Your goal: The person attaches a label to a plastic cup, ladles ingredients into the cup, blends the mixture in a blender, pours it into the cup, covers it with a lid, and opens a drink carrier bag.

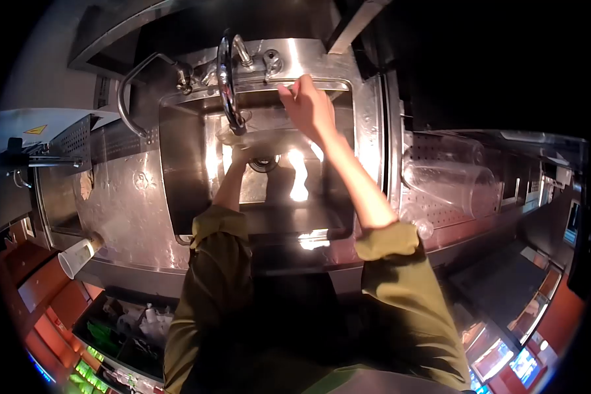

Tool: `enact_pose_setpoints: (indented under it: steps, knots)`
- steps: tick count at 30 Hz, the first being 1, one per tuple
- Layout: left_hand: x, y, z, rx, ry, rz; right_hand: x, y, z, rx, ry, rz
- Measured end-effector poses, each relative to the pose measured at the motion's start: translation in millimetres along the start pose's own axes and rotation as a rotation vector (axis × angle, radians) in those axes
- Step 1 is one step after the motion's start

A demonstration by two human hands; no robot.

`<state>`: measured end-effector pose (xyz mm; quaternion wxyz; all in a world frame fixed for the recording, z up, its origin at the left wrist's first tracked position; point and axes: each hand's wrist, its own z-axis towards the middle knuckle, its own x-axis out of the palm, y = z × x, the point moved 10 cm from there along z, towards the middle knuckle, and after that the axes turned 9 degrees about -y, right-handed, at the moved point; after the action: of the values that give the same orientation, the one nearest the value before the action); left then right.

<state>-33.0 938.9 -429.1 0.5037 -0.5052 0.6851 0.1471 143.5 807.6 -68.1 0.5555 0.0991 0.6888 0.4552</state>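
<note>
The left hand (242,153) is low in the sink (176,167), left of centre, under the spout of the curved tap (226,85). Its fingers are blurred, so whether they are apart or together cannot be told; a pale, see-through blur (228,136) lies just beside them, too smeared to name. The right hand (308,110) is over the far right part of the sink, close to its far rim, fingers bent in towards the palm; whether they are clamped on anything cannot be told.

Between and nearer than the hands, the round drain (263,164) sits in the sink floor. Behind the far rim stands a metal knob (272,61), and to the left a second, bent pipe (122,98). Both arms wear rolled olive sleeves (218,262).

On the left part of the metal worktop (128,203), at the near edge, is a white cup (76,258) with print too small to read. Farther left is a yellow triangular warning label (36,130), its marks unreadable. To the right, clear plastic containers (453,190) stand by a perforated panel (430,211).
</note>
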Motion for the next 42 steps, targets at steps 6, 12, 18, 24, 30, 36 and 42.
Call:
enact_pose_setpoints:
  steps: [6, 12, 18, 24, 30, 36, 42]
  knots:
    - [25.0, 5.0, -37.4, 0.272, -0.206, -0.459, 63.4, 2.9, 58.2, -0.089, 0.102, -0.245]
    - [-131.9, -117.7, -141.7, 0.538, -0.281, -0.487, 54.9, -3.8, 58.7, -0.202, 0.220, -0.258]
    - [-163.0, -128.0, -140.3, 0.484, -0.027, -0.327, 14.3, -29.8, -0.6, -0.108, -0.268, 0.028]
    - [-234.6, -129.0, -216.2, 0.658, -0.179, -0.017, 130.7, -81.8, -105.2, -0.073, 0.328, 0.334]
    - [-265.3, -147.0, -265.5, 0.983, -0.390, -0.068, 126.5, -21.5, -125.6, 0.555, 0.365, 0.814]
    - [-314.7, -125.5, -265.1, 0.817, -0.578, -0.143, 139.4, 14.8, -100.2, 0.047, 0.470, 0.787]
    - [-297.8, -35.8, -263.5, 0.446, -0.548, -0.491, 95.4, 13.4, -123.1, -0.262, 0.408, 0.531]
